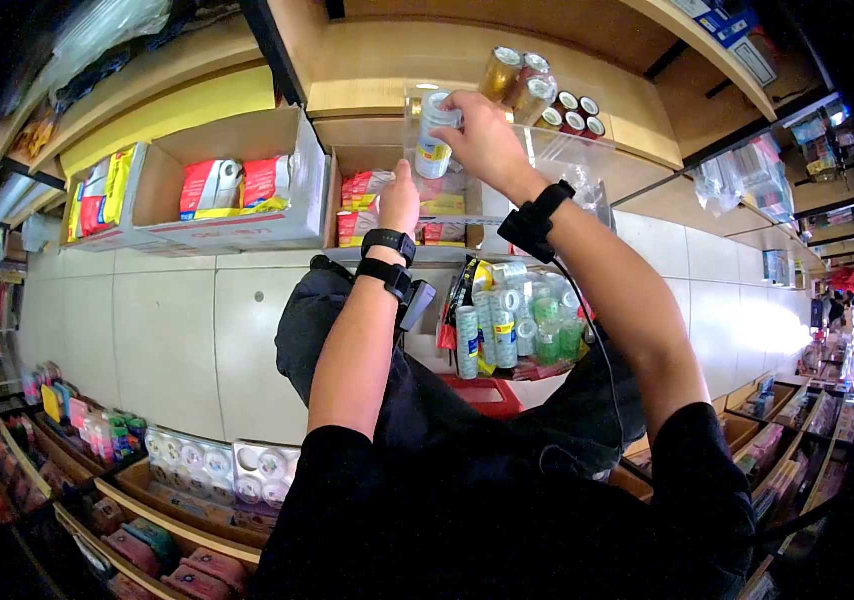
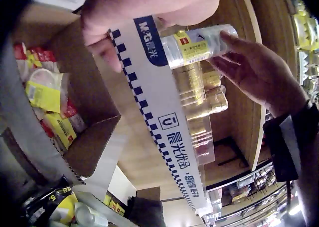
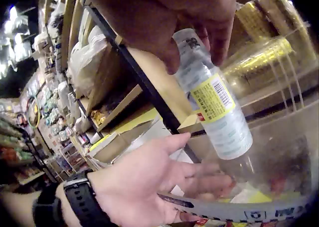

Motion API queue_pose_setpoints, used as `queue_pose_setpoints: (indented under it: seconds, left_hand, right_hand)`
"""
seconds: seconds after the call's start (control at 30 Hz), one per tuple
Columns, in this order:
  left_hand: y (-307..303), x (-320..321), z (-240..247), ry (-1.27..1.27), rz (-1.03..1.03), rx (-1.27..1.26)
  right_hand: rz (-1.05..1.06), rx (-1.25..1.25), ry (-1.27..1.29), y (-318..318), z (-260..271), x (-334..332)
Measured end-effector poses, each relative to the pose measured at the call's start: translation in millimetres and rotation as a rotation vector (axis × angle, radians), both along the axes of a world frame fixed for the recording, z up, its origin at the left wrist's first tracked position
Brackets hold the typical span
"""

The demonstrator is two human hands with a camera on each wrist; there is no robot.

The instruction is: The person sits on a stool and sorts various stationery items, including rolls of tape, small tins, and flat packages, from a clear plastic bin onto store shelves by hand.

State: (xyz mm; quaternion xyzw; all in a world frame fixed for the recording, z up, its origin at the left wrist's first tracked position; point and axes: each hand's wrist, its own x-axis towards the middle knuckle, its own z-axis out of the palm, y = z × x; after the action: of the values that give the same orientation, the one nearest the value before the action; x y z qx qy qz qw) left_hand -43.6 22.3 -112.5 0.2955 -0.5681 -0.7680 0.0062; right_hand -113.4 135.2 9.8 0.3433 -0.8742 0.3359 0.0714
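My right hand [image 1: 492, 140] pinches the upper end of a clear-wrapped roll of tape [image 1: 434, 150] with a yellow label, held above a transparent bin [image 1: 567, 150]. In the right wrist view, the roll [image 3: 219, 112] hangs tilted from the right hand [image 3: 174, 23], over the bin's inside. My left hand [image 1: 400, 205] is at the bin's left front, and the left wrist view has its fingers [image 2: 112, 53] at the end of the white printed front strip [image 2: 159, 112]. The right wrist view shows the left palm [image 3: 149, 182] turned up, fingers against the strip's edge.
Gold and brown rolls [image 1: 519, 78] stand on the wooden shelf [image 1: 377, 60] behind the bin. Cardboard boxes [image 1: 237, 235] with red and yellow packs are to the left. A bag of tape rolls and green items [image 1: 522, 325] lies between the person's legs, above a red stool [image 1: 487, 395].
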Motion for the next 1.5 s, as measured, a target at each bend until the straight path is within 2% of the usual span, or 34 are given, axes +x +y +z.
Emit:
queue_pose_setpoints:
  seconds: [0.23,0.4,0.43,0.47,0.73,0.83,0.9,0.93,1.0,1.03,1.1,1.13,1.2,1.23,1.3,1.37,1.4,1.5]
  left_hand:
    - [5,-1,-5,0.054,0.037,-0.048]
    - [2,-6,-13,0.011,-0.01,-0.088]
    - [7,0,5,0.032,0.044,-0.049]
    - [10,3,13,0.051,0.098,-0.011]
    - [12,1,11,0.021,0.099,-0.128]
    - [11,2,13,0.056,0.098,-0.124]
    - [7,-3,-5,0.013,0.072,-0.194]
    - [4,-3,-7,0.012,0.069,-0.193]
    - [1,-4,-9,-0.006,-0.021,-0.131]
    - [2,-3,-7,-0.007,-0.023,-0.131]
    - [4,-1,-2,0.033,-0.014,-0.099]
    - [0,-5,-13,0.033,-0.018,-0.099]
    - [-10,-17,-46,-0.054,-0.072,-0.216]
    - [-6,-14,-33,-0.051,-0.083,-0.215]
    - [5,3,12,-0.115,-0.042,-0.035]
    - [8,6,23,-0.151,-0.054,-0.021]
    - [9,8,27,-0.148,-0.057,-0.03]
    - [7,5,21,-0.138,-0.088,-0.047]
  right_hand:
    - [0.033,-0.018,0.119,-14,1,11]
    - [0.038,-0.057,-0.051,-11,-6,6]
    - [0.034,-0.055,-0.047,-9,-7,5]
    - [0.055,-0.048,-0.004,-8,-8,5]
    - [0.16,-0.037,0.129,8,4,2]
    - [0.151,-0.113,0.071,11,7,3]
    - [-0.003,-0.163,-0.145,17,8,4]
    - [-0.006,-0.161,-0.146,23,4,2]
    - [-0.037,0.177,-0.129,34,-14,-3]
    - [-0.038,0.177,-0.13,37,-21,-2]
    - [0.118,0.436,0.021,42,-38,3]
    - [0.138,0.442,0.056,40,-56,-3]
    - [0.161,0.499,0.083,35,-52,5]
    - [0.187,0.559,0.111,33,-50,8]
    - [0.182,0.571,0.074,33,-60,6]
    - [0.151,0.597,0.132,35,-67,7]
    - [0.147,0.677,0.072,34,-69,4]
    - [0.096,0.663,0.13,44,-69,6]
